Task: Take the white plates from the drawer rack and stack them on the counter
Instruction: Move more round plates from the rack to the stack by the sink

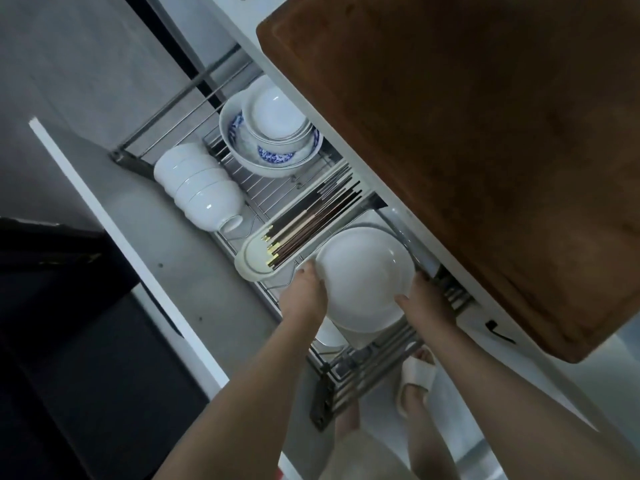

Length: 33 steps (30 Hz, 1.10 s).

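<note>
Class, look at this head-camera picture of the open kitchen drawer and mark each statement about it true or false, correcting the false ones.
1. Both hands hold the white plate. True: the left hand and the right hand grip opposite edges of the white plate.
2. The chopsticks lie in a white tray beside the plate. True: the chopsticks rest in the white tray.
3. The stacked white bowls stand on the wooden board. False: the white bowls are in the drawer rack; the wooden board lies on the counter above.
4. The blue-patterned bowl is empty. False: the blue-patterned bowl holds other white dishes.
</note>
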{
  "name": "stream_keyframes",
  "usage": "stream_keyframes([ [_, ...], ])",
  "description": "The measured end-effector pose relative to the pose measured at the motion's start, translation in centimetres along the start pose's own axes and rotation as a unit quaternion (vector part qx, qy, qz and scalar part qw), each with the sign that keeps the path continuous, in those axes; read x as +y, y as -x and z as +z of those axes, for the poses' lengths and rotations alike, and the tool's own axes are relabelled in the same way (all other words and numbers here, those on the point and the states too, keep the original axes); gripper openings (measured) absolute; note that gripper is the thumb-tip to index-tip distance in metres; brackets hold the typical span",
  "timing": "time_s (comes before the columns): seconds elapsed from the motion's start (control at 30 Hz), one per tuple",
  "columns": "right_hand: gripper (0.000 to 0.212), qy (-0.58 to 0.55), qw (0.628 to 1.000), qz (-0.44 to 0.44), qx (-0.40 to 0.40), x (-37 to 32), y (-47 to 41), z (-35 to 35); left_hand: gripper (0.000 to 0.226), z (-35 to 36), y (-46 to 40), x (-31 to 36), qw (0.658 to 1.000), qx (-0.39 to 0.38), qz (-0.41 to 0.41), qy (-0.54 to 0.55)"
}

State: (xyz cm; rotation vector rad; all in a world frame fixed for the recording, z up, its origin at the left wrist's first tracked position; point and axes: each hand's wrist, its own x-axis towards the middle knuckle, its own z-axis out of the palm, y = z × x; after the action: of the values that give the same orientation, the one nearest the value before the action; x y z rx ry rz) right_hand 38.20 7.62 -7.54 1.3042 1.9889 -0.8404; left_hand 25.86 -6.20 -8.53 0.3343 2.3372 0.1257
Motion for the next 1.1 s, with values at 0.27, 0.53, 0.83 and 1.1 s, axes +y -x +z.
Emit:
stream_keyframes([
  [0.27,0.036,-0.021,0.998,0.037,0.055,0.0,-0.4,1.3,0.042,-0.3,-0.1,-0.1,0.998,0.022,0.029,0.058],
  [0.53,0.040,0.045,0.997,0.008,0.065,-0.4,0.9,0.9,0.037,-1.2,0.0,-0.1,0.995,0.005,0.056,0.087],
  [0.83,0.038,-0.030,0.996,0.019,0.081,-0.3,3.8,-0.9,0.033,-4.0,2.6,-0.5,0.993,-0.013,0.081,0.082],
  [1.1,0.028,-0.115,0.989,-0.030,0.089,-2.1,9.6,-3.0,0.035,-9.6,6.3,-1.4,0.998,0.013,0.062,0.016],
])
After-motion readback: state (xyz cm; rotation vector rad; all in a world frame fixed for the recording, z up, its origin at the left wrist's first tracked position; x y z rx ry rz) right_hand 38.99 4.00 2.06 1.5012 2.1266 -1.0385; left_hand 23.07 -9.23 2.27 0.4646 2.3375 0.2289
